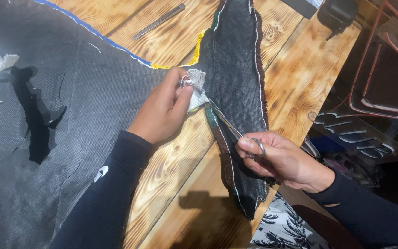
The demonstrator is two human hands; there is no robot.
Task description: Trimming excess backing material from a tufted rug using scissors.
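My left hand (164, 108) pinches a frayed scrap of white backing cloth (197, 87) at the edge of a long dark rug piece (236, 69) that lies face down on the wooden table (171, 157). My right hand (277, 159) grips the ring handles of slim metal scissors (229, 123). The blades point up and left to the white scrap, right at my left fingertips. The rug piece has a brown fringed rim and a green and yellow edge.
A large grey non-woven sheet (47, 120) with cut-out holes covers the table's left side. A metal blade tool (158, 21) lies at the top. Right of the table stands a clear panel with neon tubes (360, 133). A black device (337, 14) sits top right.
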